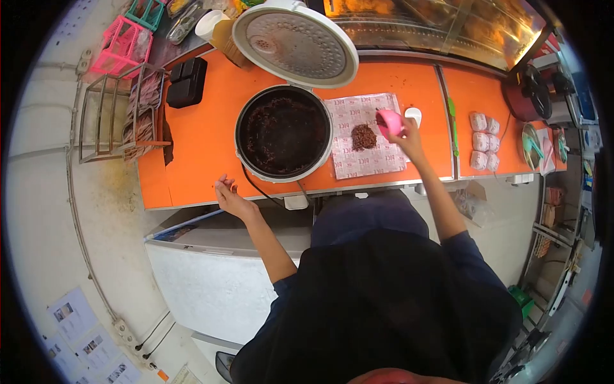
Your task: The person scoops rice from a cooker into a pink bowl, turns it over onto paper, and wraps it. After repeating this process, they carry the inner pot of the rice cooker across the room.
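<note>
My right hand (409,139) grips a small pink bowl (389,121), which is tipped on its side above a sheet of printed wrapping paper (352,168). On that paper, just left of the bowl, lies a mound of dark reddish-brown rice (364,137). A round cooker with a dark inner pot (284,131) stands left of the paper, bits of the same rice stuck to its inside. Its lid (295,48) is raised at the back. My left hand (231,197) hovers by the counter's front edge, left of the cooker, with loosely bent fingers and nothing visible in them.
Several wrapped packets (485,142) sit on the right, past a green spatula-like tool (453,128). A white scoop-like piece (413,116) lies by the paper. A glass display case (441,29) lines the back. A metal rack (105,121) and black box (186,83) stand left.
</note>
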{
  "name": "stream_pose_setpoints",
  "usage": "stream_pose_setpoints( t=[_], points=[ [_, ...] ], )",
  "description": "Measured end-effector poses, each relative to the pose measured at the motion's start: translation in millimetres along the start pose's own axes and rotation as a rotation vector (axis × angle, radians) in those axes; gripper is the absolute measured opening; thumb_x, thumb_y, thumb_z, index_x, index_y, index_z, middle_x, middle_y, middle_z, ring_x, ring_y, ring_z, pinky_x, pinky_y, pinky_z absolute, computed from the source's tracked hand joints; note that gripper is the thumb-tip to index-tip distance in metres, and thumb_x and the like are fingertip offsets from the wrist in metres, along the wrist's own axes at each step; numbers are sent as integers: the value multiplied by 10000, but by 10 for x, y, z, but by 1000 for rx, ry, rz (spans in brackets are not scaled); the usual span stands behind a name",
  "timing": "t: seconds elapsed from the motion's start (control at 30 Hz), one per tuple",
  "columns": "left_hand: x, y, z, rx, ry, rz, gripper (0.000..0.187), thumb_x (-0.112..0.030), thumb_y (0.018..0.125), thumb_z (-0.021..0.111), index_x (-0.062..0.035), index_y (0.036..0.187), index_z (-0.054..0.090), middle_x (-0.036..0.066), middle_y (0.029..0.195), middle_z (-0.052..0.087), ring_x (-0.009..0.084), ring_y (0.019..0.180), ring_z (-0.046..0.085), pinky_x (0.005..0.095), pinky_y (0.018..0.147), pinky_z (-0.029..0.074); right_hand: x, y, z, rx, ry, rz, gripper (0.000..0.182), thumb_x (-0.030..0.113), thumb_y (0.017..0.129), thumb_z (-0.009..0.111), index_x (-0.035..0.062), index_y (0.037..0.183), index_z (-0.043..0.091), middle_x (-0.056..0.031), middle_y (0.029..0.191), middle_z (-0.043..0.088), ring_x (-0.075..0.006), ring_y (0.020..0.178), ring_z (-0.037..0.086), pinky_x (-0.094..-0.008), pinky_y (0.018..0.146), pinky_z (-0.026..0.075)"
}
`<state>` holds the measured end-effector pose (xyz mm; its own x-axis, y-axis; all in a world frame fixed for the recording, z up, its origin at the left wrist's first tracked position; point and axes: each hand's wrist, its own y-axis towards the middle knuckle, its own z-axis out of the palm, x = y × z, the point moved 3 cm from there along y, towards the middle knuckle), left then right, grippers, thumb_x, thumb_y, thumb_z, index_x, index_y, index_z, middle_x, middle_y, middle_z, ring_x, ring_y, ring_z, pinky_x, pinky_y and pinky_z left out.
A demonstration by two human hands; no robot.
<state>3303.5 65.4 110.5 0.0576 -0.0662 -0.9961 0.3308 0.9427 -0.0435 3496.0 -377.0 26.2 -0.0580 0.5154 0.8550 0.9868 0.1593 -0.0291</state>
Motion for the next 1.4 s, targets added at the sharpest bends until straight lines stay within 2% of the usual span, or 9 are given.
stream_pose_setpoints(
  t=[0.13, 0.4, 0.53, 0.6, 0.67, 0.8, 0.93, 1.2, 1.4],
  points=[
    [17, -101, 32, -6, 2, -22, 341, -323, 991, 465, -26, 972, 631, 19, 832, 553, 111, 815, 527, 275, 713, 394, 144, -285, 529, 101, -530, -370, 729, 8, 710, 697, 35, 1368, 386, -197, 1193, 448, -369, 1003, 550, -403, 833, 503],
    [96, -164, -45, -40, -6, -118, 334, -310, 986, 449, -29, 953, 629, 23, 844, 569, 128, 843, 532, 299, 735, 392, 150, -316, 333, -66, -109, -134, 743, 80, 732, 751, 56, 1382, 392, -149, 1164, 437, -262, 885, 581, -337, 693, 518],
    [133, -274, -102, 20, 17, -166, 321, -340, 968, 462, -52, 1057, 573, 63, 1000, 550, 161, 951, 506, 346, 776, 418, 1191, -230, 67, -234, -30, -293, 714, 92, 706, 777, 19, 1331, 439, -137, 1156, 437, -210, 808, 558, -305, 656, 492],
    [128, -564, 37, -169, -117, -474, 368, -373, 943, 473, -90, 1178, 474, 109, 1189, 448, 221, 1059, 453, 447, 893, 425, 1956, -86, 83, -125, -146, -636, 739, 100, 679, 783, 28, 1331, 443, -134, 1164, 448, -231, 905, 564, -313, 690, 493],
    [593, -774, -19, 7, -333, -852, 445, -334, 935, 425, -63, 1282, 358, 166, 1374, 243, 346, 1191, 394, 653, 964, 325, 2488, 166, 416, 229, -90, -759, 704, 82, 669, 762, 38, 1307, 469, -121, 1180, 461, -267, 1004, 567, -336, 732, 509],
    [595, -1296, 402, -171, -1170, -1873, 687, -564, 939, 309, -48, 1386, 226, 251, 1407, 270, 437, 1370, 190, 657, 1085, 175, 2319, 824, 1846, 694, -646, -828, 532, 35, 662, 706, 18, 1174, 564, -99, 1301, 446, -324, 1030, 569, -373, 793, 538],
    [552, -1475, 803, 9, -1402, -1728, 810, -578, 943, 259, 23, 1452, 70, 283, 1479, 170, 435, 1384, 170, 621, 1111, 166, 2136, 961, 2160, 991, -1053, -1213, 518, 19, 583, 752, 79, 1086, 643, -104, 1370, 420, -325, 1069, 571, -396, 849, 520],
    [347, -1321, 1032, 6, -1662, -1647, 721, -350, 869, 386, 27, 1448, 177, 288, 1493, 150, 494, 1373, 138, 684, 1099, 139, 2038, 670, 2113, 1428, -1067, -1051, 567, 128, 525, 802, -2, 1060, 664, -193, 1384, 404, -345, 1068, 586, -399, 905, 498],
    [310, -1296, 1001, -28, -1611, -1636, 587, -350, 991, 223, 1, 1456, 153, 234, 1512, 147, 452, 1383, 152, 680, 1094, 160, 2156, 683, 2458, 1731, -978, -851, 397, 224, 579, 757, -31, 873, 681, -153, 893, 653, -270, 772, 643, -372, 691, 520]
  ],
)
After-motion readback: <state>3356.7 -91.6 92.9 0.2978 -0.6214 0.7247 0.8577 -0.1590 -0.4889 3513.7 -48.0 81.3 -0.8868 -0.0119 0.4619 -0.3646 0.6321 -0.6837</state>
